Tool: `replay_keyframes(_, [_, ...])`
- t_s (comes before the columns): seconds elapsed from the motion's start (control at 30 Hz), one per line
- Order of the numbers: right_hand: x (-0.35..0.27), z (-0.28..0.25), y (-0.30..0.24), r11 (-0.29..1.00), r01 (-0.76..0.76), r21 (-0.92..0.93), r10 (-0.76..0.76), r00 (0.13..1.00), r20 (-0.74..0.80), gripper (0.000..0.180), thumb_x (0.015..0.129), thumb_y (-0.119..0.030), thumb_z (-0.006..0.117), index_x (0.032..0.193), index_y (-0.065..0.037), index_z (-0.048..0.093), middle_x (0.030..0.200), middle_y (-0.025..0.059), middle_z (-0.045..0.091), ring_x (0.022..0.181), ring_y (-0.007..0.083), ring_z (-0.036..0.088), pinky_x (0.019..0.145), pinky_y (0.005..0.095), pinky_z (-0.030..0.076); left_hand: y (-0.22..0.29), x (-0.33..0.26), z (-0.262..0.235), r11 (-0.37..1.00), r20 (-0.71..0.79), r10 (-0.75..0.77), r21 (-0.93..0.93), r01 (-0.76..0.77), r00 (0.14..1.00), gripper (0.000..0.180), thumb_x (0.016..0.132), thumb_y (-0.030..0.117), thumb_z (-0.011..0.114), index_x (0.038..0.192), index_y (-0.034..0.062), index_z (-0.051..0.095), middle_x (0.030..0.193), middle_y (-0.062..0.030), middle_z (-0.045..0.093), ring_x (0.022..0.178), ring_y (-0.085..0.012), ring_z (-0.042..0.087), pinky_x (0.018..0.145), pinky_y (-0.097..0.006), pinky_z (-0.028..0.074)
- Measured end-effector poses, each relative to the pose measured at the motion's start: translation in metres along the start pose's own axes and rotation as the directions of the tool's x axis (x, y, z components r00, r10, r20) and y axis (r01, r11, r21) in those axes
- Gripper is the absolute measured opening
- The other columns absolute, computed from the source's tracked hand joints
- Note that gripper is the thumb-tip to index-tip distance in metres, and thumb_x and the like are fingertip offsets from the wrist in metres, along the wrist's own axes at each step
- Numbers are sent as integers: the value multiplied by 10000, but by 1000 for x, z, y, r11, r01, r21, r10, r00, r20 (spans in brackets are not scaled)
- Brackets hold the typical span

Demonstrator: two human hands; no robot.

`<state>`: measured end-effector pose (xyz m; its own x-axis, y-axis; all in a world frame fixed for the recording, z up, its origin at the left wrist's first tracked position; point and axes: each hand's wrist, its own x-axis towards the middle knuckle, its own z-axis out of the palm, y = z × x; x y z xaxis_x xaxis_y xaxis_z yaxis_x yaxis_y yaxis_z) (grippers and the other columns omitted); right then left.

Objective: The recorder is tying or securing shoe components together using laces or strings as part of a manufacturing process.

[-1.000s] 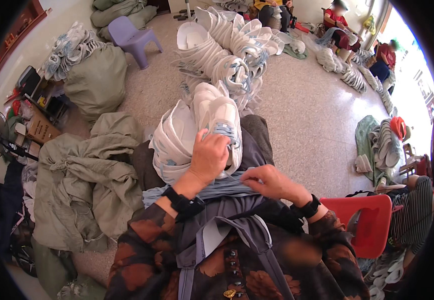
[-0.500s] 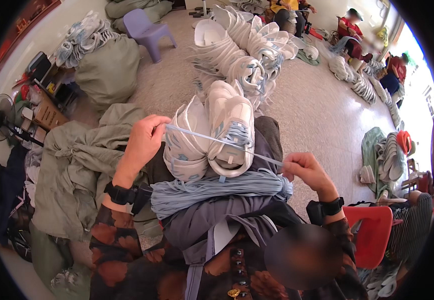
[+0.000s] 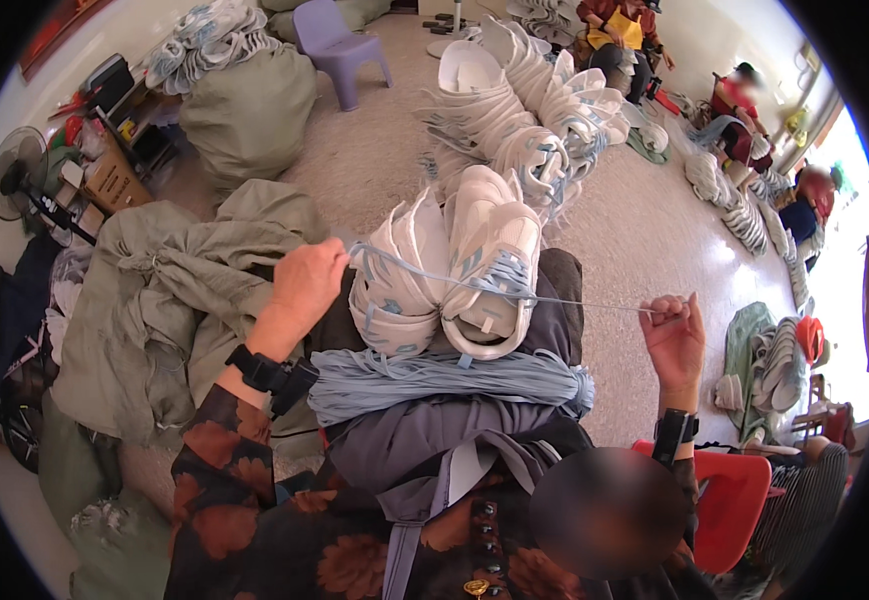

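Note:
A pair of white sneakers (image 3: 454, 270) with pale blue trim rests on my lap. A pale blue lace (image 3: 574, 300) runs through the right sneaker and stretches taut between my hands. My left hand (image 3: 306, 282) pinches one end at the left of the shoes. My right hand (image 3: 672, 335) is pulled far out to the right, fist closed on the other end. A thick bundle of pale blue laces (image 3: 444, 378) lies across my lap below the shoes.
A long row of white sneakers (image 3: 534, 110) runs up the floor ahead. Grey-green sacks (image 3: 154, 290) lie left, with a purple stool (image 3: 339, 45) and a fan (image 3: 19, 175). A red chair (image 3: 739, 500) stands at my right. Other people sit at the far right (image 3: 744, 95).
My hands have spread apart from the sneaker, left going left and right going far right, drawing the lace out taut across the shoes.

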<state>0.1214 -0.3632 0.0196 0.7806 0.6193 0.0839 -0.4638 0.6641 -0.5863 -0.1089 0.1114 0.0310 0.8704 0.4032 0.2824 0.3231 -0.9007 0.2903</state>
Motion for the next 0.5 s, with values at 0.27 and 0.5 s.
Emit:
replay_keyframes(0.27, [-1, -56, -23, 996, 91, 21, -89, 994, -57, 218, 1046, -164, 558, 1209, -21, 580, 975, 40, 629, 940, 176, 627, 984, 386, 507, -67, -21, -7, 993, -52, 80, -79, -84, 995, 140, 947, 110, 571, 919, 3, 657, 898, -190, 620, 895, -415, 619, 776, -497, 490])
replay_keyframes(0.5, [8, -7, 21, 944, -34, -328, -48, 969, -240, 335, 1017, -56, 567, 1342, 9, 516, 992, 61, 634, 899, 165, 633, 911, 343, 542, -13, -22, 1, 938, -277, 256, 304, -168, 926, 158, 883, 179, 679, 788, 67, 621, 841, -129, 578, 779, -365, 592, 698, -460, 459])
